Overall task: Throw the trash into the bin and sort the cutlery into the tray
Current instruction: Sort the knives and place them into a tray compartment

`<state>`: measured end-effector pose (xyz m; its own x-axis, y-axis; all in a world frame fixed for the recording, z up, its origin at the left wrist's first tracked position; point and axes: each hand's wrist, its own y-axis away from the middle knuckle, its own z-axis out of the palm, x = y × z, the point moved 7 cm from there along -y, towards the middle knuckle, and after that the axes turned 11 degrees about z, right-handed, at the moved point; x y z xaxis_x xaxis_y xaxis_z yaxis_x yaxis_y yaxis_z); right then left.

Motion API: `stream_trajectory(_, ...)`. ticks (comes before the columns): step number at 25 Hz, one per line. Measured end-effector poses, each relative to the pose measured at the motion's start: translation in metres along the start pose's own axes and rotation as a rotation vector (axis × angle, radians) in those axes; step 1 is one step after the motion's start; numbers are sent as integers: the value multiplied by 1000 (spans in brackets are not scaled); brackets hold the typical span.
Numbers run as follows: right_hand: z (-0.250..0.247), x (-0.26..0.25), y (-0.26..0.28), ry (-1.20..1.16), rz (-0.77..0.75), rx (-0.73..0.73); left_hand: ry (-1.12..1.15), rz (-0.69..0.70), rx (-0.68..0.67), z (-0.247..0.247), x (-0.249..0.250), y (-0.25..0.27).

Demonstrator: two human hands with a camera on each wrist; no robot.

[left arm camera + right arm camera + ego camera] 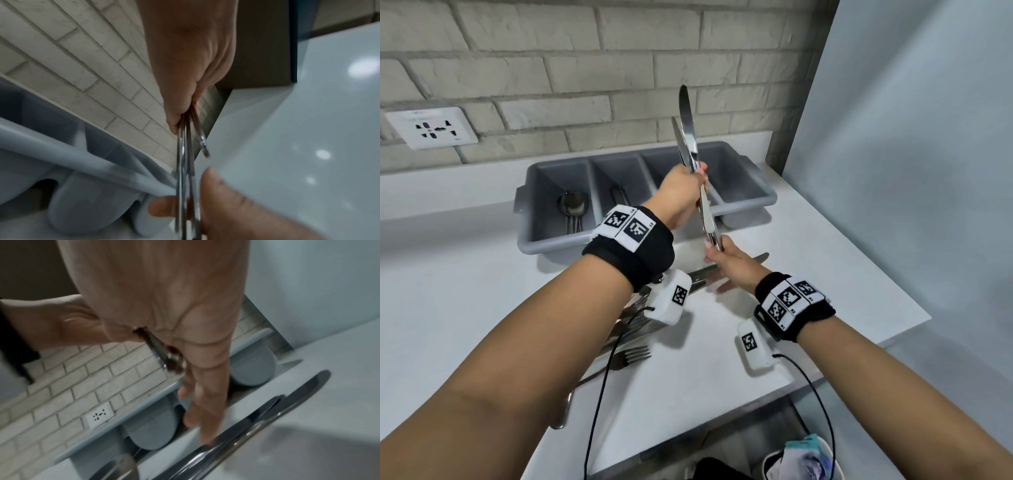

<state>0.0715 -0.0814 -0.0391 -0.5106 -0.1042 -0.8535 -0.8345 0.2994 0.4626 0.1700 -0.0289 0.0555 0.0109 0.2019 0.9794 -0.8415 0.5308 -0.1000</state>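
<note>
My left hand (686, 192) grips a small bunch of table knives (687, 137) around their middle, blades pointing up, above the grey four-compartment cutlery tray (753, 202). My right hand (724, 255) pinches the lower handle ends of the same knives between thumb and forefinger, its other fingers hanging straight. In the left wrist view the knives (185, 162) run down from my left hand (193, 81) to the right hand's fingers (226, 203). In the right wrist view the handle ends (164, 356) show in the pinch. Spoons (573, 207) lie in the tray's left compartment, forks (619, 195) in the second.
More knives (726, 269) lie on the white counter under my right hand, also seen as knives (267, 415) in the right wrist view. Forks (626, 356) and a spoon (565, 411) lie nearer me. A bin (801, 459) holding trash stands below the counter's front edge. A brick wall backs the tray.
</note>
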Motion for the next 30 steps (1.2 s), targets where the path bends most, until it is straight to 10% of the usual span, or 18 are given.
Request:
stream_trajectory(4,-3,-10,-2,-483,13,43,51,88,101,-3,10,1)
stream_trajectory(9,-7,-21,-11,-432,-59,-70,34,119,148,5,-21,20)
stream_trajectory(18,-34,-9,-12,122,-173,-227,-82,-109,241,25,-60,42)
stream_trajectory(24,-85,34,-61,1171,-111,127,-273,-230,312,-3,-71,50)
stream_trajectory(30,-90,33,-71,1240,-70,118,-489,-191,147,-2,-82,57)
